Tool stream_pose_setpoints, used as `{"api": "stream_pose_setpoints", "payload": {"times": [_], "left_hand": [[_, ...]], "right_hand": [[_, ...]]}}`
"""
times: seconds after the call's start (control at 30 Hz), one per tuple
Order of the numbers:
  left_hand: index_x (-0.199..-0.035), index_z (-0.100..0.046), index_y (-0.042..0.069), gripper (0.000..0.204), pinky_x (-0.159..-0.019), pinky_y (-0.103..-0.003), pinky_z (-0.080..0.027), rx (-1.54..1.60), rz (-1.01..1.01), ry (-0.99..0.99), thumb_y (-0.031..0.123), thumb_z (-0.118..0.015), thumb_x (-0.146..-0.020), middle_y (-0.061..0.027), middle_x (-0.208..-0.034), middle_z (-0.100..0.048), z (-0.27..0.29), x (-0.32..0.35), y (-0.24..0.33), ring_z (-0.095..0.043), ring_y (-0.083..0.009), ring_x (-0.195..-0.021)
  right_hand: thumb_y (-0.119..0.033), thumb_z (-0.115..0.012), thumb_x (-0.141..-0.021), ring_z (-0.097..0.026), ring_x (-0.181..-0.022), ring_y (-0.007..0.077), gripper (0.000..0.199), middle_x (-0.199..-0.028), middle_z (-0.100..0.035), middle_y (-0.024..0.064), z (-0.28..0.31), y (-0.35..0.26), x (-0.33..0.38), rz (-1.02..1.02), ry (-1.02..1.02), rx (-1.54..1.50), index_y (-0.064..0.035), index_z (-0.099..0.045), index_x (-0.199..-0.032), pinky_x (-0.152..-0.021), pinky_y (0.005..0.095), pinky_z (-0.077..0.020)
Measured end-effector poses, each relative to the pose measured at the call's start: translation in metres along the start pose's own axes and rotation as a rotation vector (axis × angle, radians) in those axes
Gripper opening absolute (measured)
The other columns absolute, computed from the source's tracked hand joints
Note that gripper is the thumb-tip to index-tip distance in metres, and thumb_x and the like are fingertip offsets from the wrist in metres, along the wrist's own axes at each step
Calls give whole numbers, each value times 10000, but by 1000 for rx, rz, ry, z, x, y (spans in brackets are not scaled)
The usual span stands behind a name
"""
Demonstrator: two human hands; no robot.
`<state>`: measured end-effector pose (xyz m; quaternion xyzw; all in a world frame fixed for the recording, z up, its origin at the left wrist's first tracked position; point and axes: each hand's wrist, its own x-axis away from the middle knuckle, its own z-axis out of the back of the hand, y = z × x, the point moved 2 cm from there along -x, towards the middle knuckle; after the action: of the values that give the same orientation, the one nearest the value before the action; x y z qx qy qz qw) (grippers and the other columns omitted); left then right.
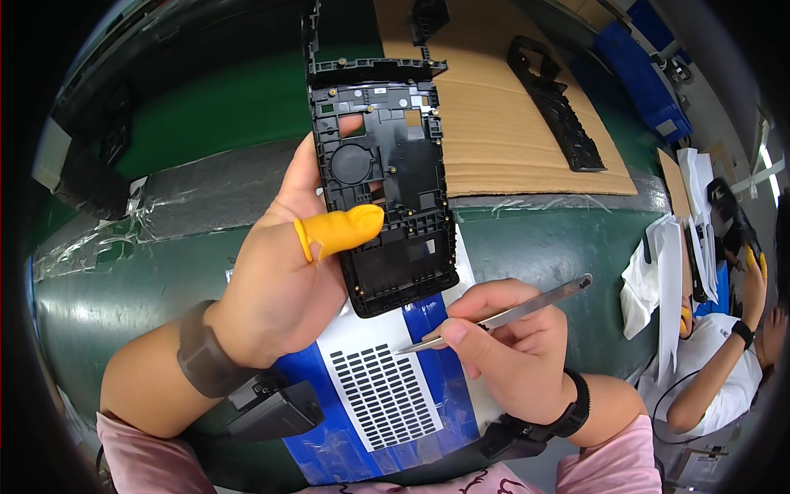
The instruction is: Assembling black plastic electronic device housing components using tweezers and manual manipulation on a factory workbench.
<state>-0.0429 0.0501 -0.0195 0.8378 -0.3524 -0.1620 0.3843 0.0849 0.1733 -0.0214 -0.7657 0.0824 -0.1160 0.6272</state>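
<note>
My left hand (284,272) holds a black plastic phone frame (387,189) upright over the green work surface, its thumb in an orange finger cot pressed on the frame's face. My right hand (510,346) grips metal tweezers (502,314), whose tips point left toward a white sheet of several small black rectangular pads (383,395). That sheet lies on a blue-taped backing (329,445) just below both hands.
A cardboard sheet (502,123) lies at the back with another black frame (555,103) on it. Blue bins (646,74) stand at the far right. A co-worker (724,354) in white sits to the right beside white paper sheets (666,288). Clear tape strips (164,206) cross the surface.
</note>
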Motion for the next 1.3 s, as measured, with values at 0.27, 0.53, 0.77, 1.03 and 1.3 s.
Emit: {"api": "stream_pose_setpoints", "payload": {"times": [0.27,0.53,0.77,1.03,1.3], "left_hand": [[-1276,-310,160,408,-906,-378,-387,40,-14,49,261,-399,-891,-54,-1209,-432,2,3,-1,-453,-192,-1074],[-1271,-288,144,409,-903,-418,-397,84,85,57,299,-368,-901,-73,-1229,-415,-4,6,1,-448,-226,-1102],[-1281,-252,115,405,-850,-415,-448,115,197,63,187,-376,-902,-123,-1222,-413,-19,20,-8,-490,-259,-1059],[-1291,-244,124,414,-865,-399,-443,234,235,13,114,-375,-899,-135,-1227,-410,-21,31,-23,-497,-244,-1047],[-1314,-223,135,462,-902,-398,-406,279,252,-2,91,-395,-887,-121,-1258,-381,-25,33,-22,-458,-244,-1095]], "right_hand": [[41,-569,-786,-443,-574,-19,131,-755,-563,3,-7,1,3,-18,-6,64,28,-556,-916,-472,125,-335],[73,-555,-778,-486,-589,12,158,-793,-584,49,1,-8,4,75,-55,55,34,-546,-931,-479,133,-366],[1,-565,-795,-477,-533,32,141,-724,-609,102,17,-32,-6,206,134,-115,29,-505,-920,-459,159,-373],[63,-564,-775,-583,-730,115,209,-831,-600,123,23,-21,-6,179,20,-135,54,-500,-973,-637,201,-468],[-35,-542,-800,-388,-438,62,175,-673,-589,162,16,-21,-7,198,99,-30,2,-447,-942,-414,182,-312]]}}
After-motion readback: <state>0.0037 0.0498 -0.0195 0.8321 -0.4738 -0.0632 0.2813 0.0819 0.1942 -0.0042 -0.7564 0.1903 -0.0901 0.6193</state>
